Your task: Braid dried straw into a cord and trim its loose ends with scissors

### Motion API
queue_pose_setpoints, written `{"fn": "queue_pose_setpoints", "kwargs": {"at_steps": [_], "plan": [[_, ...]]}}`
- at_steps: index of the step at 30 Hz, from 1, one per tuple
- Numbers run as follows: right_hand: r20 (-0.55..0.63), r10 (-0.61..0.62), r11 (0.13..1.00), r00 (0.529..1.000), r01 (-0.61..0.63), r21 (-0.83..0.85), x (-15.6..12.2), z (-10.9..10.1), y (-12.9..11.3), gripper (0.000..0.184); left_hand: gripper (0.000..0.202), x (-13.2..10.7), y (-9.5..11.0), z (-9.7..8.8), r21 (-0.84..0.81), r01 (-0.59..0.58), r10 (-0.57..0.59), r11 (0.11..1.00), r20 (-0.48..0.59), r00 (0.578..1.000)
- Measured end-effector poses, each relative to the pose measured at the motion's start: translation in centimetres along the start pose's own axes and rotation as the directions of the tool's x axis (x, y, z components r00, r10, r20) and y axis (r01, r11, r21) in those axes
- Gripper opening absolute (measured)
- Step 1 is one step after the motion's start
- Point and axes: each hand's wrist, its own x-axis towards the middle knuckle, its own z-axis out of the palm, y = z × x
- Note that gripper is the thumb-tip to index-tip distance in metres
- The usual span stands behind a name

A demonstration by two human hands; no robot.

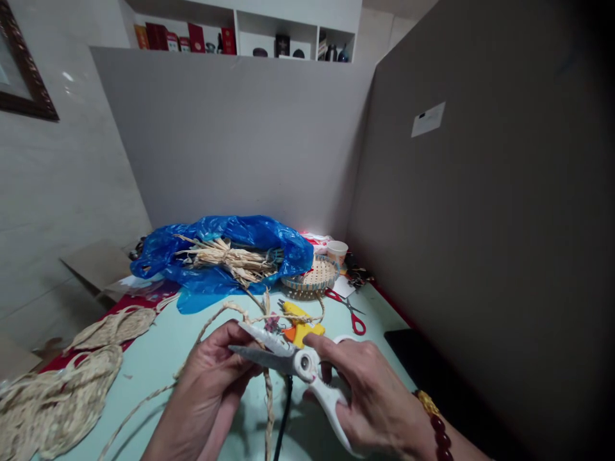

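My right hand (372, 390) grips white-handled scissors (293, 365), their grey blades open and pointing left. My left hand (211, 384) is closed in a pinch on a braided straw cord (268, 403) right at the blades. The cord loops up over the pale green table (163, 339) and hangs down between my hands. A bead bracelet (435, 419) sits on my right wrist.
A blue plastic bag (225, 253) holds dried straw (230, 259). Beside it lie a woven basket (312, 278), a paper cup (337, 251), red scissors (350, 312) and a yellow glue gun (300, 326). Woven straw pieces (62, 384) lie left. Grey partitions stand behind and right.
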Motion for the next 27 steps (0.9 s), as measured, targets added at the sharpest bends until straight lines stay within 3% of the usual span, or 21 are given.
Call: {"fn": "queue_pose_setpoints", "kwargs": {"at_steps": [7,14,20,24,27], "plan": [[0.060,0.057,0.998,0.997,-0.055,-0.041,-0.11,0.18,0.55,0.053,0.010,-0.18,0.47,0.56,0.049,0.008,-0.007,0.999,-0.018,1.000],[0.014,0.038,0.996,0.999,-0.036,-0.081,-0.18,0.45,0.63,0.062,0.011,-0.37,0.28,0.05,0.140,-0.051,0.056,0.989,-0.033,0.998],[0.010,0.015,0.997,1.000,-0.014,-0.075,-0.33,0.51,0.94,0.060,0.012,-0.45,0.48,0.55,0.091,-0.055,0.060,0.994,-0.052,0.997],[-0.015,0.112,0.984,0.994,-0.108,0.141,0.06,0.49,0.76,0.032,0.016,-0.75,0.59,0.61,0.072,-0.052,0.056,0.996,-0.066,0.996],[-0.071,0.300,0.886,0.951,-0.250,0.391,0.54,0.44,0.73,0.026,0.017,-0.92,0.60,0.65,0.068,-0.054,0.058,0.996,-0.058,0.997]]}}
